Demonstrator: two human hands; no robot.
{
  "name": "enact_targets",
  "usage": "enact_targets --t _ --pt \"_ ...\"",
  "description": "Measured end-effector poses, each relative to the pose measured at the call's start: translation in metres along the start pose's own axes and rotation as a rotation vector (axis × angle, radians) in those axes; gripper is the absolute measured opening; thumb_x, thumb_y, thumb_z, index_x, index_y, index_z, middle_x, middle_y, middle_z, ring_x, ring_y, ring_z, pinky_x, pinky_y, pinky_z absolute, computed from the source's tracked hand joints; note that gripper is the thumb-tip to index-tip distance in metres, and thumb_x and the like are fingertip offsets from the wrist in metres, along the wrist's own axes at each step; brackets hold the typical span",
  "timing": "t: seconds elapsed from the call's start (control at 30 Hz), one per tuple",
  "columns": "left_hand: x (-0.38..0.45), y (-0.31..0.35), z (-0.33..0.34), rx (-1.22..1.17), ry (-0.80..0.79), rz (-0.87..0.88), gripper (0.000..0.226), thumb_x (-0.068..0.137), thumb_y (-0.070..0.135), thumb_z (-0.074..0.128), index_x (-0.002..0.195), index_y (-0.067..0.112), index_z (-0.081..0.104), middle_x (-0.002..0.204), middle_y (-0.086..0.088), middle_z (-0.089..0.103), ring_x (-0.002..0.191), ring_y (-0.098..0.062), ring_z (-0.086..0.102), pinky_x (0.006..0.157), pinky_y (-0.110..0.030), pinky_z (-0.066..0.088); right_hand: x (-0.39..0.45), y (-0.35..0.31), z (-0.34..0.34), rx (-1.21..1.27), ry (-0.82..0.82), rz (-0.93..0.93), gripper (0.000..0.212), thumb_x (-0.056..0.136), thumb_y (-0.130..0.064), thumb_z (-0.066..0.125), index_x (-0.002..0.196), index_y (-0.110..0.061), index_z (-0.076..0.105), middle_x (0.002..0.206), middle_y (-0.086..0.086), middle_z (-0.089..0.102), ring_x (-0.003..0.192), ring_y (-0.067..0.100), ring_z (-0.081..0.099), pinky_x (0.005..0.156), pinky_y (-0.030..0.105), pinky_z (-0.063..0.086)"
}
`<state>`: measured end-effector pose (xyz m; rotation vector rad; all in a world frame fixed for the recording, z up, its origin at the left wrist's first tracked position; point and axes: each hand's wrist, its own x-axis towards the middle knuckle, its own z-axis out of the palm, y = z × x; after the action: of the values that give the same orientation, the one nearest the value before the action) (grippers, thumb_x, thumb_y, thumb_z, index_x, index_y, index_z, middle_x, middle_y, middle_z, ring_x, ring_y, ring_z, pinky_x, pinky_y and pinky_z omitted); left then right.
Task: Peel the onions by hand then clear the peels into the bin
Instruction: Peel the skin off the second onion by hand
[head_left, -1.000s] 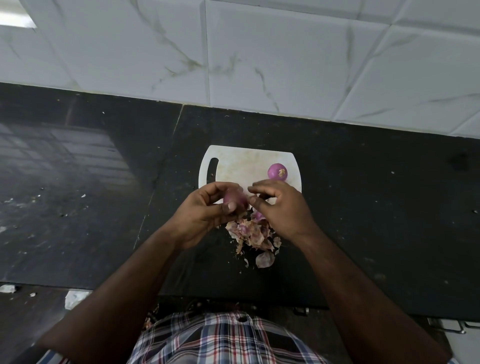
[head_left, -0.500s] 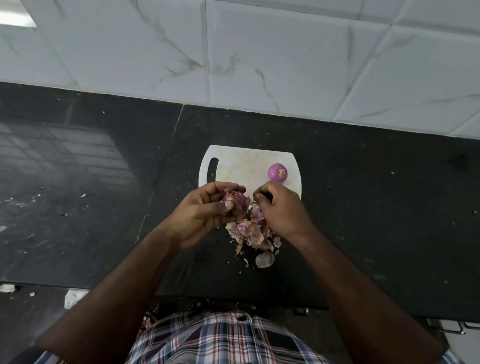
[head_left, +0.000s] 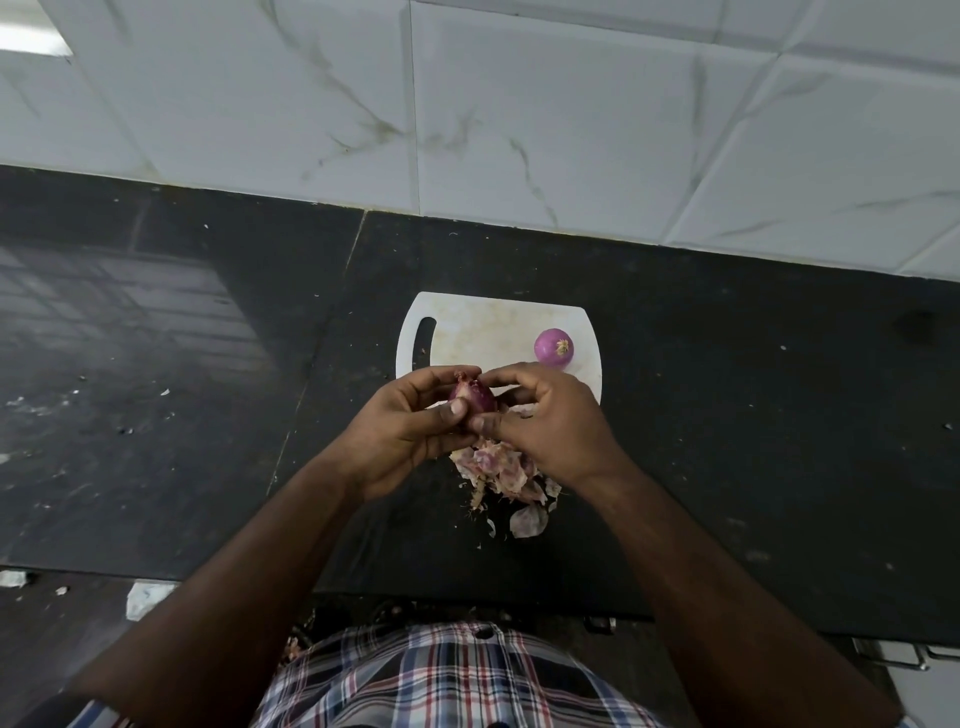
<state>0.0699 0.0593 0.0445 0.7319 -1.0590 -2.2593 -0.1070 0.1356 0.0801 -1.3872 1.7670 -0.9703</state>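
My left hand (head_left: 405, 431) grips a small red onion (head_left: 471, 397) above the near edge of the white cutting board (head_left: 467, 332). Its thumb lies across the onion's front. My right hand (head_left: 545, 426) meets it from the right, with the fingertips pinching at the onion's top and the thumb on its lower side. A peeled purple onion (head_left: 554, 346) sits on the board's right part. A heap of pinkish onion peels (head_left: 498, 470) lies on the black counter just under my hands, partly hidden by them.
The black stone counter (head_left: 753, 441) runs left and right, backed by a white tiled wall (head_left: 519, 114). Small crumbs dot the counter's left side (head_left: 78, 389). The counter's front edge is near my checked shirt (head_left: 441, 675). No bin is in view.
My right hand has come back onto the onion after dipping toward the peel heap. The onion has been turned in my left hand, so more of its dark red skin shows.
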Motion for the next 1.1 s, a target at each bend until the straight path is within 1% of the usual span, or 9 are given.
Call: enact_targets --t 0.2,0.3,0.43,0.6,0.73,0.83,0.93,1.0,1.1 --pt "0.001 0.001 0.001 0.047 0.053 0.026 0.037 0.081 0.004 0.068 0.117 0.01 0.069 0.113 -0.01 0.071 0.088 -0.023 0.073 0.072 -0.03 0.061 -0.001 0.003 0.009 0.013 0.082 -0.06 0.032 0.075 -0.02 0.086 0.104 -0.021 0.073 0.102 -0.009 0.071 0.094 0.004 0.068 0.082 0.029 0.059" --pt "0.001 0.0 -0.001 0.072 0.051 0.021 0.039 0.079 0.003 0.07 0.117 0.008 0.069 0.116 -0.01 0.071 0.091 -0.026 0.073 0.073 -0.031 0.061 0.001 0.003 0.005 -0.032 0.033 -0.049 0.03 0.074 -0.019 0.086 0.099 -0.021 0.069 0.101 -0.006 0.067 0.093 0.004 0.066 0.083 0.026 0.056" --pt "0.003 -0.004 0.001 0.085 0.04 0.022 0.041 0.077 0.002 0.071 0.118 0.006 0.068 0.119 -0.01 0.07 0.091 -0.026 0.074 0.075 -0.032 0.061 0.006 0.002 0.0 -0.092 -0.041 -0.058 0.03 0.073 -0.018 0.086 0.092 -0.024 0.063 0.1 -0.001 0.064 0.094 0.01 0.065 0.085 0.029 0.054" --pt "0.004 -0.004 0.003 0.118 0.045 0.031 0.043 0.076 0.001 0.071 0.119 0.003 0.067 0.12 -0.013 0.07 0.087 -0.025 0.074 0.076 -0.033 0.061 0.01 0.003 -0.002 -0.144 -0.092 -0.058 0.027 0.077 -0.021 0.084 0.088 -0.027 0.059 0.1 0.0 0.061 0.094 0.013 0.062 0.082 0.031 0.054" --pt "0.006 -0.005 0.007 0.113 0.099 0.056 0.039 0.078 0.007 0.071 0.117 0.006 0.068 0.117 -0.011 0.069 0.085 -0.023 0.073 0.072 -0.03 0.06 0.011 0.004 -0.001 -0.159 -0.084 -0.084 0.028 0.08 -0.014 0.08 0.077 -0.028 0.056 0.097 -0.001 0.057 0.09 0.01 0.06 0.079 0.025 0.05" --pt "0.009 -0.003 0.006 0.134 0.105 0.075 0.039 0.078 0.011 0.072 0.117 0.008 0.068 0.116 -0.008 0.069 0.087 -0.022 0.072 0.074 -0.031 0.06 0.01 0.003 -0.002 -0.085 -0.011 -0.116 0.027 0.078 -0.013 0.083 0.08 -0.026 0.06 0.095 -0.003 0.059 0.086 0.001 0.059 0.076 0.016 0.047" --pt "0.011 -0.003 0.006 0.146 0.109 0.079 0.044 0.077 0.012 0.074 0.12 0.006 0.066 0.118 -0.011 0.068 0.091 -0.023 0.071 0.075 -0.032 0.059 0.007 -0.001 -0.002 0.045 0.084 -0.104 0.025 0.077 -0.01 0.082 0.09 -0.019 0.063 0.092 -0.009 0.062 0.091 -0.001 0.059 0.073 0.016 0.053" --pt "0.01 -0.004 0.006 0.144 0.114 0.072 0.045 0.076 0.012 0.074 0.12 0.006 0.066 0.119 -0.013 0.068 0.092 -0.023 0.072 0.074 -0.032 0.059 0.004 -0.002 0.001 0.079 0.091 -0.114 0.023 0.079 -0.006 0.08 0.093 -0.014 0.063 0.088 -0.009 0.062 0.089 0.001 0.059 0.068 0.016 0.054" --pt "0.01 -0.006 0.006 0.158 0.127 0.07 0.043 0.072 0.015 0.077 0.115 0.011 0.069 0.12 -0.01 0.068 0.092 -0.024 0.072 0.075 -0.033 0.059 0.003 0.0 0.005 0.055 0.085 -0.127 0.021 0.081 -0.006 0.078 0.092 -0.013 0.062 0.086 -0.008 0.062 0.085 0.003 0.059 0.067 0.016 0.052"
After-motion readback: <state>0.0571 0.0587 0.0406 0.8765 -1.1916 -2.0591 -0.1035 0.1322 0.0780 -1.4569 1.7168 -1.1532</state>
